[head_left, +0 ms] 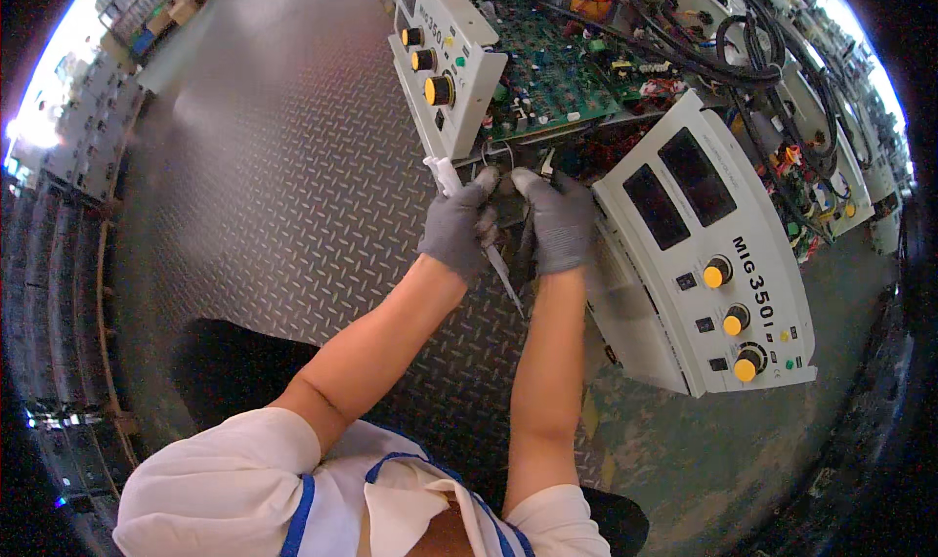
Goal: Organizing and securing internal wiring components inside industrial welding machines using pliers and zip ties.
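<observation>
As the grey-gloved left hand (455, 230) curls its fingers around a slim white-handled tool with a pale tapering shaft (445, 176), the grey-gloved right hand (559, 220) bends its fingers close opposite, near a thin curved wire (511, 151); whether they pinch anything I cannot tell. Right of them leans a white metal control panel with yellow-capped knobs (718, 249). Beyond lie a green circuit board (557, 78) and thick black cables (757, 68).
</observation>
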Available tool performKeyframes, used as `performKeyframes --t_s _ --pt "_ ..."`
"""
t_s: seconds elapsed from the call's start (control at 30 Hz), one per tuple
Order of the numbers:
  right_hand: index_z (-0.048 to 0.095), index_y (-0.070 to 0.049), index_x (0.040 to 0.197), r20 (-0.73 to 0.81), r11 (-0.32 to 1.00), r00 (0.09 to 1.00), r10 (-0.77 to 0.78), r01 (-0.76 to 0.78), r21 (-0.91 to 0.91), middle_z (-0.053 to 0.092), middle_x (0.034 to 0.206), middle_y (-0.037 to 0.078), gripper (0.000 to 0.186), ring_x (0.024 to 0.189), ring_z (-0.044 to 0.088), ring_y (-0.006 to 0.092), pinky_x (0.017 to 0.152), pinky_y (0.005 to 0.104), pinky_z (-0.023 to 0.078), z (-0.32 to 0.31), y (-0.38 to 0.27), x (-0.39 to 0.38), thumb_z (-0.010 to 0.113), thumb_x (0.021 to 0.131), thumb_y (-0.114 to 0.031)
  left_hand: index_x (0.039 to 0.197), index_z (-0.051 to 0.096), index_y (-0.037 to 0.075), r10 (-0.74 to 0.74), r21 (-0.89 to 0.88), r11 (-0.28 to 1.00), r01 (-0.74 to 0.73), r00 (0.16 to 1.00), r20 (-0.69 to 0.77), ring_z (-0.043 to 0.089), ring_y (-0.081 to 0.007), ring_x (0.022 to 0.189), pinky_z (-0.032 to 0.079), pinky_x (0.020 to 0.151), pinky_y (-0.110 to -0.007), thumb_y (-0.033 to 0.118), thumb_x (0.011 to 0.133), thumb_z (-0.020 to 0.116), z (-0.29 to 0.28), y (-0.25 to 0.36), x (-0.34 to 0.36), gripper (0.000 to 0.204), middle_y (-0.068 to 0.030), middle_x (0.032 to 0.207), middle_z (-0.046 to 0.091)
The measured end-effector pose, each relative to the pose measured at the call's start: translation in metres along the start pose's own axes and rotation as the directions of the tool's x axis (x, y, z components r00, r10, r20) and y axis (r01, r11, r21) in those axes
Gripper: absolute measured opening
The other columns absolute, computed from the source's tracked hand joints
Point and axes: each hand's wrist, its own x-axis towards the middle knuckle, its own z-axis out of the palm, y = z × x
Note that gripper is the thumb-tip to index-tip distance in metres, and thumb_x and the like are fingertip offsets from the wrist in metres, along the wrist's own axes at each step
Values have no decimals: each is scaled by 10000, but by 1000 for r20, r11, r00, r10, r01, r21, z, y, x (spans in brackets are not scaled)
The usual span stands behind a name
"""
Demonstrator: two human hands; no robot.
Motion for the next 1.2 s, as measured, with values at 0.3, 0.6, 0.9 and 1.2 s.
performKeyframes --t_s 0.3,0.6,0.9,1.2 --pt "643 -15 848 -40 934 963 -267 248 -256 639 781 17 165 724 548 73 698 238 445 15 -18 -26 670 768 -156 839 543 133 -87 170 984 60 983 161 370 -63 397 272 349 -215 280 916 537 -7 12 1 166 41 582 479" --pt "626 -23 824 39 910 935 -352 352 -217 631 716 10 131 654 559 80 624 249 455 4 -14 -27 651 754 -131 882 538 92 -116 286 954 89 990 79 337 -47 427 236 359 -201 224 895 566 6 26 -20 135 20 655 488" --pt "612 -28 795 28 820 861 -508 493 -290 585 659 7 80 606 522 77 579 248 434 1 -4 -20 643 744 -83 893 530 80 -155 366 922 126 986 52 314 -39 402 225 343 -196 189 910 536 12 33 -19 110 16 635 460" --pt "617 -38 748 91 913 910 -405 408 -24 567 631 -13 30 575 494 53 554 221 405 -9 -5 -31 634 725 -31 1034 563 89 -104 177 980 95 994 42 295 -36 396 217 333 -186 199 941 484 20 24 -10 165 39 657 497"
